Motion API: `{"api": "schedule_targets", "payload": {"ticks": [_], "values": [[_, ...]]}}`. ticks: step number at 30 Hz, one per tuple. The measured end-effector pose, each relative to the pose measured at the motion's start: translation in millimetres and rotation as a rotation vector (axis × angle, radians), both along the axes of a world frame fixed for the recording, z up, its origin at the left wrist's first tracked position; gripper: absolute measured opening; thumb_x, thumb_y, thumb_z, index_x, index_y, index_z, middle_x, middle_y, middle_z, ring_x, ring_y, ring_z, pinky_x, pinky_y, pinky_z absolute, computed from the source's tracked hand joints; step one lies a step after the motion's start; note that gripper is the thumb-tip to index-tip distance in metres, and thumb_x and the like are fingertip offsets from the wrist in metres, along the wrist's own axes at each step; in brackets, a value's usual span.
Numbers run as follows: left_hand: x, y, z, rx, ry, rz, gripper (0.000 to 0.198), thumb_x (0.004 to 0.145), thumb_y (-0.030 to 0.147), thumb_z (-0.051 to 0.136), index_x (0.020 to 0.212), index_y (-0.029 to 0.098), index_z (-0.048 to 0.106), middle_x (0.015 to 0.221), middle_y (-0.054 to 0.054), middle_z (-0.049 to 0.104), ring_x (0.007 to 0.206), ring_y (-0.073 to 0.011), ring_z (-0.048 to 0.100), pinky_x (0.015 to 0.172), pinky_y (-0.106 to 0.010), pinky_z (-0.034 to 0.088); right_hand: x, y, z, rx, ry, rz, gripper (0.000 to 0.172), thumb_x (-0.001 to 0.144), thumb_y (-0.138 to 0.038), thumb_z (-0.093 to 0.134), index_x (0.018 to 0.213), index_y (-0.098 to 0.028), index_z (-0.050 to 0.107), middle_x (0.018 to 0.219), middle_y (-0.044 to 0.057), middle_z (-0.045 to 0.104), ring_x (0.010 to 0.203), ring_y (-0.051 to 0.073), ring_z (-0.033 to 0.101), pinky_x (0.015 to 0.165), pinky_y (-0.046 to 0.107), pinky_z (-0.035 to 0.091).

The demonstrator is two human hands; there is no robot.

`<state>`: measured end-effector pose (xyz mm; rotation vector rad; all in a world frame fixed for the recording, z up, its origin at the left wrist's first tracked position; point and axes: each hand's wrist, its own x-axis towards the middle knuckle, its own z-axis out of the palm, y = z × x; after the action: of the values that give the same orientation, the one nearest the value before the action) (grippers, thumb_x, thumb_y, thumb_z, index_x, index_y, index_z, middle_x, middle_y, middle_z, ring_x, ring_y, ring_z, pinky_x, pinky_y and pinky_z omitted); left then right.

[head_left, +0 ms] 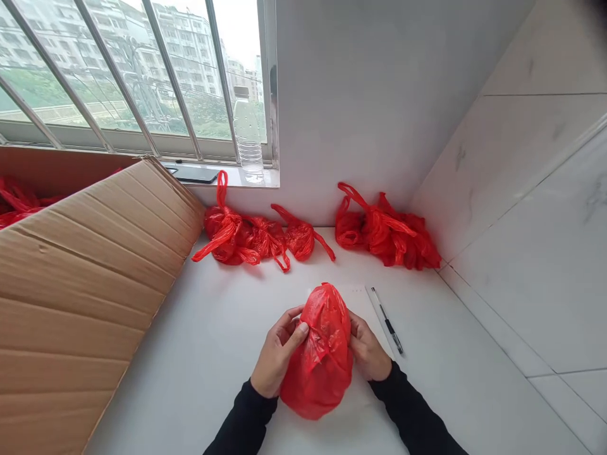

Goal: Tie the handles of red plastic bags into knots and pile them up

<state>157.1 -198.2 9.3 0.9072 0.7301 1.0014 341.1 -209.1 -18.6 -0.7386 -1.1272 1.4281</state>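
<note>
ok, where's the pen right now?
In the head view the pen lies on the white table, just right of the right hand and the red bag that both hands grip.

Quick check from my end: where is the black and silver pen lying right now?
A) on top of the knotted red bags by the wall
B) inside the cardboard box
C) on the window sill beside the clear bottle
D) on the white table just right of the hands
D: the slim black and silver pen lies flat on the white table, just beyond the right hand, which with the left hand clasps a crumpled red plastic bag.
</note>
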Motion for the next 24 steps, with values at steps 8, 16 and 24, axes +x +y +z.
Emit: {"api": "schedule_targets", "payload": {"ticks": [8, 16, 24], "values": [[8, -13, 0.4, 0.168, -0.019, -0.149, 0.058, 0.079, 0.044, 0.077, 0.129, 0.021, 0.056, 0.123, -0.013, 0.065, 0.104, -0.0277, 0.065, 0.092, -0.038, 0.05, -5, -5, 14.2, -0.057, -0.002, -0.039, 0.028, 0.079, -0.035, 0.081, 0.101, -0.022, 0.07, 0.078, -0.002, 0.069, 0.058, 0.012, 0.054, 0.052, 0.022, 0.044], [10, -11, 3.4, -0.072, -0.116, 0.01, 0.033, 0.087, 0.041, 0.069, 0.107, 0.016, 0.066, 0.088, -0.007, 0.072, 0.076, -0.0187, 0.067, 0.073, -0.029, 0.054, -4, -5, 12.6, -0.019, -0.097, -0.146, 0.031, 0.095, -0.047, 0.061, 0.112, -0.022, 0.065, 0.096, 0.004, 0.067, 0.07, 0.015, 0.058, 0.062, 0.026, 0.05], [7, -8, 1.8, -0.213, -0.145, 0.094, 0.033, 0.074, 0.043, 0.082, 0.084, 0.015, 0.068, 0.064, 0.0, 0.067, 0.053, -0.0121, 0.06, 0.054, -0.022, 0.05, -6, -8, 6.8, -0.058, -0.118, -0.074, 0.035, 0.089, -0.044, 0.071, 0.116, -0.023, 0.063, 0.089, 0.002, 0.061, 0.072, 0.015, 0.056, 0.055, 0.023, 0.047]]}}
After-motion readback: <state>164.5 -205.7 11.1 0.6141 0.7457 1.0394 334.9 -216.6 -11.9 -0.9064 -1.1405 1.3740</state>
